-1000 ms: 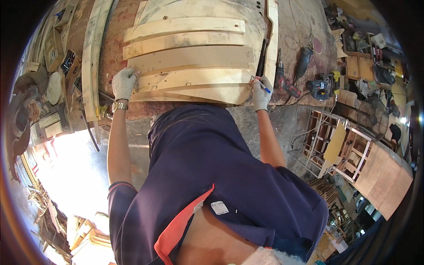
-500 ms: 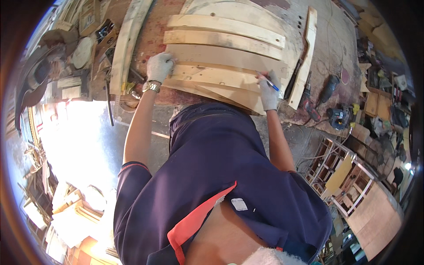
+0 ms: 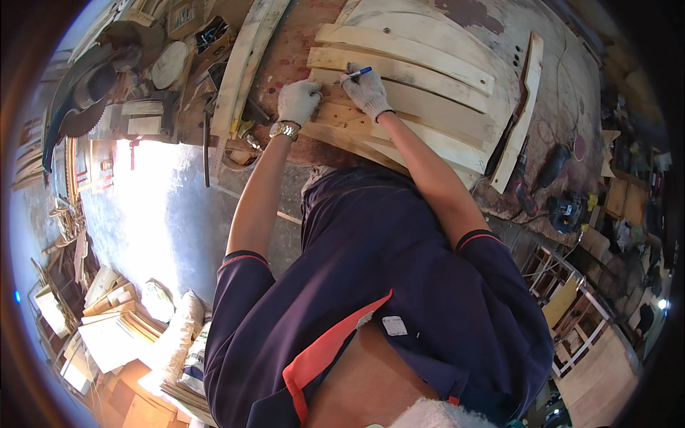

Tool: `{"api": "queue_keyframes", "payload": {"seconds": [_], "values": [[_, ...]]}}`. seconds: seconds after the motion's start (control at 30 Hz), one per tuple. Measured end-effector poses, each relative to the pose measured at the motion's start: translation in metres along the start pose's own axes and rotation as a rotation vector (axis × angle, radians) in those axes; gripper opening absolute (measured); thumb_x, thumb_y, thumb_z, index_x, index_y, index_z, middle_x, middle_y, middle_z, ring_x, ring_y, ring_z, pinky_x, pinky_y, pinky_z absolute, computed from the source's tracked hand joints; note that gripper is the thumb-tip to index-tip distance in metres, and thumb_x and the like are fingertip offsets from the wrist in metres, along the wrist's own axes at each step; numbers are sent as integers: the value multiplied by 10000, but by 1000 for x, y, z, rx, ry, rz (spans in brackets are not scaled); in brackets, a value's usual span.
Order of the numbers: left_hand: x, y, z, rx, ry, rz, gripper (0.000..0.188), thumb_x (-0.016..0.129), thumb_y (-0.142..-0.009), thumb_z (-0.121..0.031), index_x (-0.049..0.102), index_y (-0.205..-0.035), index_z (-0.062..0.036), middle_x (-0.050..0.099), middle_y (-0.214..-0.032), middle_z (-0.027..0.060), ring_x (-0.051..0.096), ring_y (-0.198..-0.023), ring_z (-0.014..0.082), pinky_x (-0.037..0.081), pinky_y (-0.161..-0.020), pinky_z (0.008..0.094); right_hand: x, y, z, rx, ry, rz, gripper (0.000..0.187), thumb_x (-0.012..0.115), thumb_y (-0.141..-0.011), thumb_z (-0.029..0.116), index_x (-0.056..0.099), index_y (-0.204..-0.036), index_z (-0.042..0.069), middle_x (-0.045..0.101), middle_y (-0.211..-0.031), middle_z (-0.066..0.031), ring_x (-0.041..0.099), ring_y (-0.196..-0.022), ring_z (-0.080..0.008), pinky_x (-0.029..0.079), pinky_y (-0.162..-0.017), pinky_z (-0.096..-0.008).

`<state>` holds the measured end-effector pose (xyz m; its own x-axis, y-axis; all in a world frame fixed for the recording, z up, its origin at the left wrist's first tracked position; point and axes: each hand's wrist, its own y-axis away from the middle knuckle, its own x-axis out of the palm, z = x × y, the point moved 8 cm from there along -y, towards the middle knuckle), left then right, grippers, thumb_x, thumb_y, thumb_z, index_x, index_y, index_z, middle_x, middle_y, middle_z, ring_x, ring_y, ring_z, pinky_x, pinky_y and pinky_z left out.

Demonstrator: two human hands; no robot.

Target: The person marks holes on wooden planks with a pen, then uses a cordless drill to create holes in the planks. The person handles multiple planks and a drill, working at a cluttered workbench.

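Right hand (image 3: 367, 95) closed on pen (image 3: 366, 70), over left part of brown board (image 3: 432, 105); left hand (image 3: 300, 102) curled by board's left end, likely steadying it, clamping unclear.

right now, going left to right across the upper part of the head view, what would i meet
Toothed saw blade, pale round disc, long pale board, gloved left hand, gloved right hand with a pen, narrow bent wooden strip, black tool.
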<state>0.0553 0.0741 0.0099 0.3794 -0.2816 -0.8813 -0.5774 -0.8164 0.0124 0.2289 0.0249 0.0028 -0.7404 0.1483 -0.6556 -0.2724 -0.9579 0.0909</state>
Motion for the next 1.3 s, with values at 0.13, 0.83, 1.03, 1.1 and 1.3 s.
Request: {"api": "queue_keyframes", "payload": {"seconds": [0.13, 0.83, 1.03, 1.1, 1.3], "values": [[6, -1, 6, -34, -14, 29, 268, 681, -846, -302, 815, -1041, -177, 754, -992, 117, 713, -889, 351, 561, -826, 466, 9, 1, -9, 50, -22, 30, 340, 618, -947, 396, 656, -974, 59, 703, -862, -197, 682, -846, -417, 525, -738, -483], [6, 2, 6, -122, 45, 90, 285, 679, -850, -271, 795, -1067, -126, 749, -1034, 123, 711, -947, 347, 560, -847, 451, 11, -1, -6, -13, 38, 29, 277, 620, -941, 351, 671, -983, 82, 711, -862, -174, 689, -853, -396, 535, -743, -456], [5, 2, 5, -85, 49, 63, 283, 678, -848, -275, 796, -1066, -140, 749, -1022, 126, 708, -947, 352, 559, -841, 456, 7, 3, 0, -61, 9, 11, 313, 632, -967, 383, 656, -985, 71, 704, -862, -194, 678, -853, -418, 517, -715, -462], [5, 2, 5, -78, 53, 67, 279, 680, -843, -272, 796, -1061, -142, 749, -1022, 127, 709, -938, 352, 559, -837, 456, 6, 4, -1, -80, 5, 23, 313, 650, -965, 384, 655, -976, 71, 708, -851, -181, 680, -839, -408, 521, -719, -460], [2, 2, 3, -104, 47, 77, 245, 710, -861, -338, 813, -1005, -170, 749, -936, 139, 716, -865, 358, 564, -794, 467, -22, 15, -46, 108, -237, -127, 230, 689, -967, 254, 655, -901, 36, 707, -781, -107, 686, -732, -235, 512, -667, -362]]}}
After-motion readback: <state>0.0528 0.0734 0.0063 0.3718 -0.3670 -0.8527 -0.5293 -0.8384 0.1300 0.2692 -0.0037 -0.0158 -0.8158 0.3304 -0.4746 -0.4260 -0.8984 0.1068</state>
